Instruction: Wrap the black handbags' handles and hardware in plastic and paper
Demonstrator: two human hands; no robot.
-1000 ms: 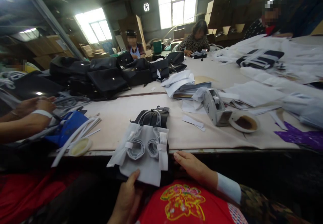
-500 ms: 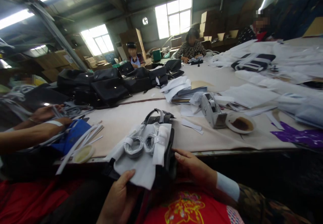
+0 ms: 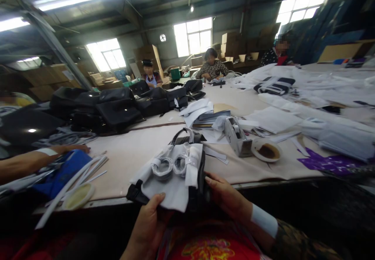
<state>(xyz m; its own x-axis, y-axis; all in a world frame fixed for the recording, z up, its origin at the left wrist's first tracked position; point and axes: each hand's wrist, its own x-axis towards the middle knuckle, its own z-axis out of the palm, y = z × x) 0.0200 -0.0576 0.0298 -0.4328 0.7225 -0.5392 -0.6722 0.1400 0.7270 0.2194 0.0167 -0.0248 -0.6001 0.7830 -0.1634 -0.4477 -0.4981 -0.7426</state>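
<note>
A small black bag rests at the table's front edge, tilted toward me, with its handle up at the far end. White foam sheet covers its front, and two wrapped ring-shaped coils lie on the sheet. My left hand grips the near lower edge, its thumb pressed on the sheet and its other fingers hidden underneath. My right hand is closed against the bag's right side, the thumb along the edge; some of its fingertips are hidden.
Beyond the bag are a tape dispenser, a dish of brown stuff and stacked papers. Black bags pile up on the left. A co-worker's arm reaches in near a blue piece. White wrapping covers the right side.
My view has shifted, so the table's contents sit further left. The bag stays in both my hands, slightly turned. The co-worker's hand at left has moved toward the blue piece.
</note>
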